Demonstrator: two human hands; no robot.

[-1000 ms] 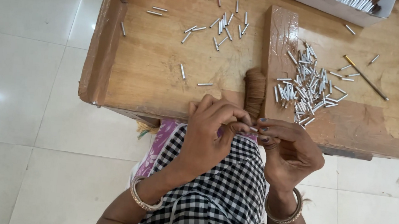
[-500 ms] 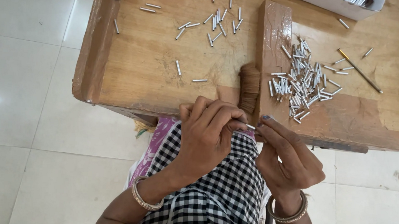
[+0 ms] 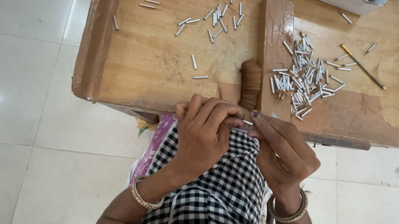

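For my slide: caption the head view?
Both hands, left hand and right hand, pinch a small white tube before a wooden tray.

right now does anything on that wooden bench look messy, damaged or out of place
Nothing looks broken. Small silver tubes lie heaped on the right of the wooden table, with more scattered loose at upper left. The table's near-left edge is chipped and worn. Both hands, left hand and right hand, pinch one tube together.

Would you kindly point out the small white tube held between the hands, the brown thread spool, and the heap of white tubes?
small white tube [image 3: 246,123], head view, its exposed end.
brown thread spool [image 3: 250,83], head view, middle of the winding.
heap of white tubes [image 3: 301,79], head view, centre of the heap.
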